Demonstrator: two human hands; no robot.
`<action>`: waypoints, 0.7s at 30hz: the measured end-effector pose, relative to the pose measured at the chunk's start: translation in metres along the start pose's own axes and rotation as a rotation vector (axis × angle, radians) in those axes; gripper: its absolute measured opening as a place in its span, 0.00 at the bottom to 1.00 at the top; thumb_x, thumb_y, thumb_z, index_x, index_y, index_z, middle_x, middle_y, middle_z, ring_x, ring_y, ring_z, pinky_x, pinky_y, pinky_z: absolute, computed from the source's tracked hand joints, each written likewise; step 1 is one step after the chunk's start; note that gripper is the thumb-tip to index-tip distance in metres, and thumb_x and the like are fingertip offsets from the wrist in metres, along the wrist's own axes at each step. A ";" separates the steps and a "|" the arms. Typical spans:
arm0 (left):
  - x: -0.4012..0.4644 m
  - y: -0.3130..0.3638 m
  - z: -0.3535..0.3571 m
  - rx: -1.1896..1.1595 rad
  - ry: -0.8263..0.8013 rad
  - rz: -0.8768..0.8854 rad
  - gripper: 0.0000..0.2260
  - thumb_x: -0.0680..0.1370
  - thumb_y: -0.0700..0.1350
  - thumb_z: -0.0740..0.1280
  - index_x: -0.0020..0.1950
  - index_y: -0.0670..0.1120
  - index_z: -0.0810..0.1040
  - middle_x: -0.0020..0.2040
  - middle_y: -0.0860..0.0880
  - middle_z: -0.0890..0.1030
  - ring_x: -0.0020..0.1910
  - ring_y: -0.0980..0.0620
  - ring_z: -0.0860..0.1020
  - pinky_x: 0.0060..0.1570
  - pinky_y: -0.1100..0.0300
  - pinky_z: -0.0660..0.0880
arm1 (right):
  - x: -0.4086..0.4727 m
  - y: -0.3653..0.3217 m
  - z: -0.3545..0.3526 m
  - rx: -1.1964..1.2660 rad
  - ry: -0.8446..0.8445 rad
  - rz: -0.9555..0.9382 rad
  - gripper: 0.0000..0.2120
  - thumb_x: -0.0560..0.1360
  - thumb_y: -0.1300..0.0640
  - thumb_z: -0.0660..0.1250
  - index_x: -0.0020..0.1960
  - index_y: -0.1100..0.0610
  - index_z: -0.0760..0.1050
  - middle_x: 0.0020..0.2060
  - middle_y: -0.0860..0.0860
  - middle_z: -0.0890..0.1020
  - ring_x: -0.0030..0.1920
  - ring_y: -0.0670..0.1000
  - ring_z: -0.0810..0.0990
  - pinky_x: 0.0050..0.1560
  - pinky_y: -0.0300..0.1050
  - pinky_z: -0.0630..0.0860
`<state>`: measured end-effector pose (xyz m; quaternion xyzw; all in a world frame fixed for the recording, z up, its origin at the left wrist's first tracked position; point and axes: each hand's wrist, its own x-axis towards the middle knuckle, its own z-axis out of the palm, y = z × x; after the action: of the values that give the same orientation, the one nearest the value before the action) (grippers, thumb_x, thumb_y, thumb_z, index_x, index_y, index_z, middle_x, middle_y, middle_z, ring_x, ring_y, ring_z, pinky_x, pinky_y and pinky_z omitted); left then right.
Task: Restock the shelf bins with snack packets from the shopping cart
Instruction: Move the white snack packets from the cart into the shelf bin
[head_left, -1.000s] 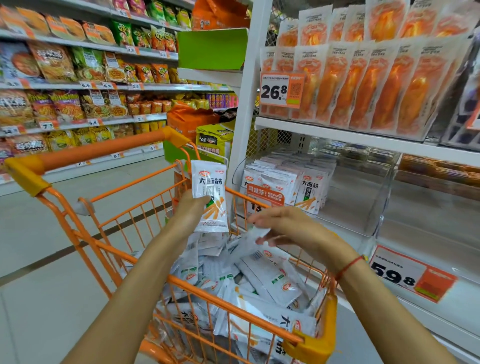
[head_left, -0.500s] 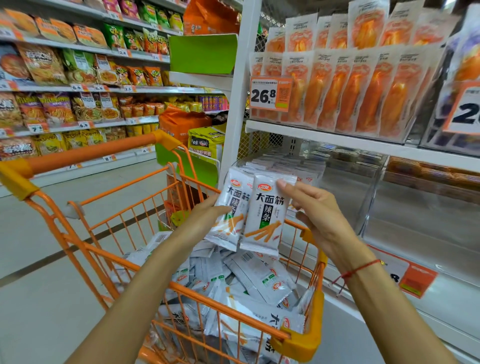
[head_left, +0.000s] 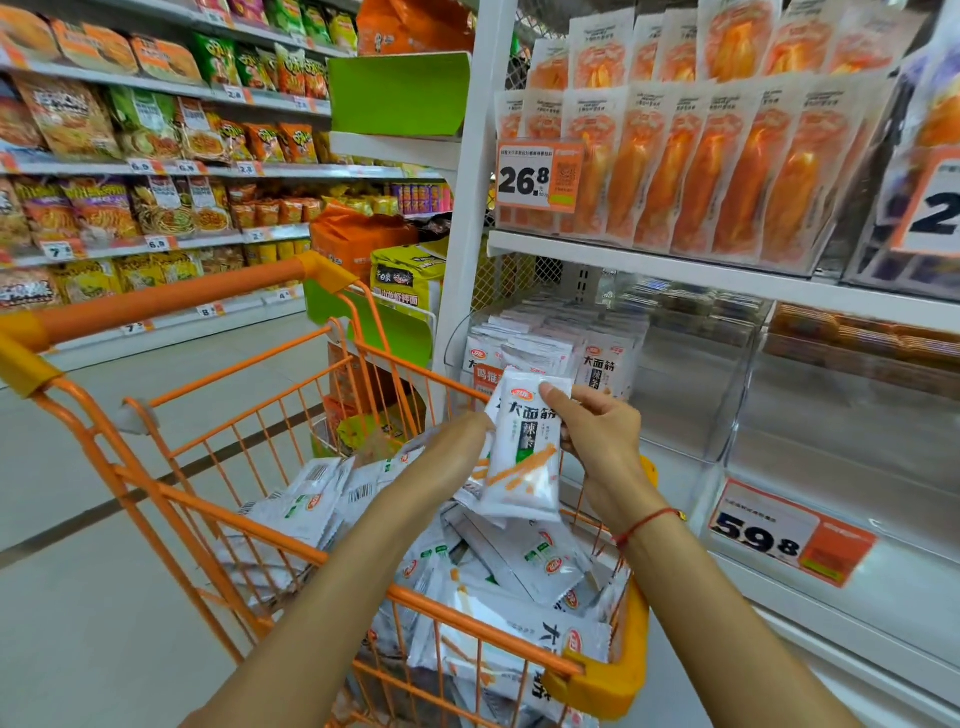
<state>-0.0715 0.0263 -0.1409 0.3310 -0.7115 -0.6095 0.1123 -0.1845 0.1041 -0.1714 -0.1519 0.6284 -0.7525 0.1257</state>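
**Packets held up over the cart**

Both my hands meet above the orange shopping cart (head_left: 218, 499). My right hand (head_left: 602, 441) pinches a white snack packet (head_left: 524, 457) along its right edge, thumb near the top corner, fingers curled behind. The packet stands upright, print facing me. My left hand (head_left: 457, 441) is at the packet's left edge; its fingers are hidden behind the packet, so I cannot tell how they grip. A second packet edge shows just behind the first, on the left.

The loose packets in the cart (head_left: 519, 566) lie in a heap, some face up, some barcode up. The clear shelf bin (head_left: 685, 410) just beyond my hands holds a row of the same packets (head_left: 550, 338) at its left side. To its right, a price tag reading 59.8 (head_left: 789, 535) sits on the shelf edge. A tag reading 26.8 (head_left: 537, 176) hangs on the shelf above, before orange pouches (head_left: 727, 171).
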 end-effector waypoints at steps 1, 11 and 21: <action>0.001 0.001 0.001 -0.024 -0.009 -0.034 0.19 0.84 0.44 0.53 0.72 0.38 0.65 0.53 0.41 0.75 0.49 0.48 0.73 0.44 0.62 0.67 | 0.001 0.002 0.001 0.026 0.019 0.015 0.13 0.74 0.61 0.71 0.55 0.67 0.79 0.37 0.55 0.81 0.29 0.43 0.79 0.29 0.33 0.74; 0.006 0.000 0.019 -0.078 -0.035 0.000 0.18 0.80 0.48 0.61 0.69 0.43 0.69 0.64 0.40 0.76 0.60 0.41 0.75 0.64 0.47 0.70 | -0.001 0.006 0.011 -0.052 0.102 -0.067 0.13 0.75 0.51 0.69 0.53 0.60 0.77 0.44 0.60 0.82 0.42 0.56 0.82 0.45 0.52 0.79; 0.036 0.039 0.050 -0.105 -0.027 0.097 0.19 0.82 0.44 0.58 0.72 0.41 0.64 0.60 0.45 0.73 0.42 0.56 0.71 0.25 0.75 0.67 | 0.010 -0.033 -0.012 -0.505 -0.214 0.112 0.17 0.79 0.55 0.58 0.63 0.64 0.71 0.63 0.63 0.75 0.61 0.62 0.75 0.50 0.42 0.75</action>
<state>-0.1399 0.0457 -0.1246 0.2816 -0.6952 -0.6442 0.1494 -0.1983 0.1169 -0.1403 -0.2221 0.7866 -0.5436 0.1908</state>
